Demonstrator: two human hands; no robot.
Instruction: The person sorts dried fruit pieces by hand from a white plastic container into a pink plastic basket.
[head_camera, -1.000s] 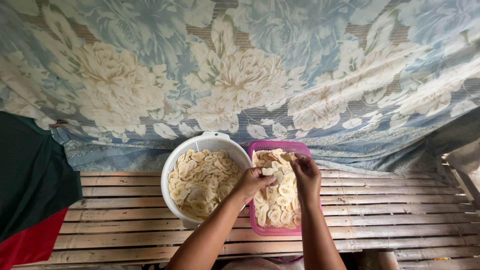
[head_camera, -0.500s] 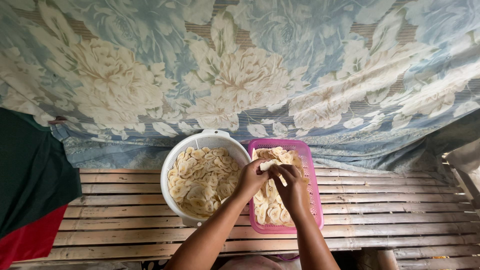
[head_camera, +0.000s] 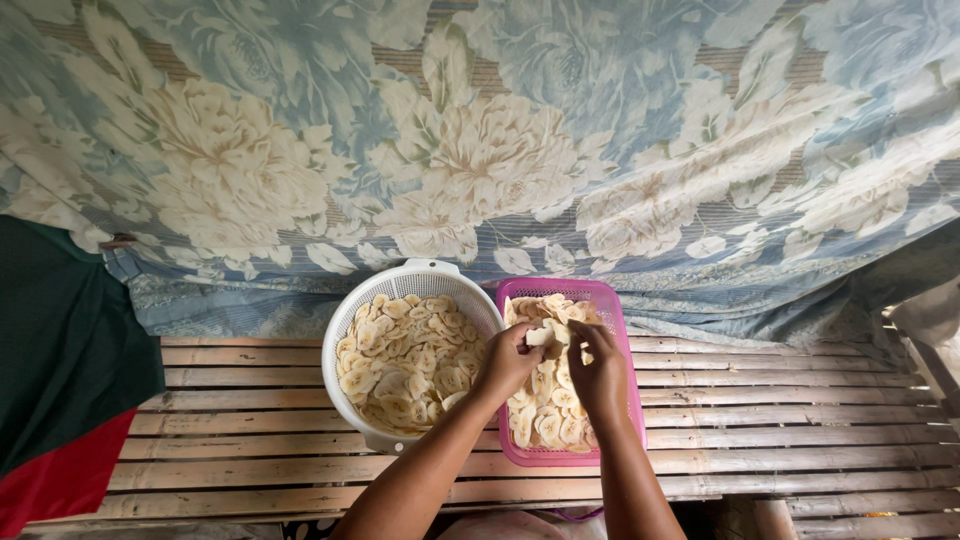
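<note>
Left of the work, the white round basket (head_camera: 345, 345) sat full of slices. I had my left hand (head_camera: 508, 362) pinching a pale banana slice (head_camera: 539, 337) over the pink basket (head_camera: 622, 345), which touched the white one. My right hand (head_camera: 598, 372) pinched the same clump, so I judged a gentle pull best, lest the thin slices snap.

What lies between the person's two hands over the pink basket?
In the head view, a pale banana slice sits between the left hand and right hand, above the pink basket.
</note>
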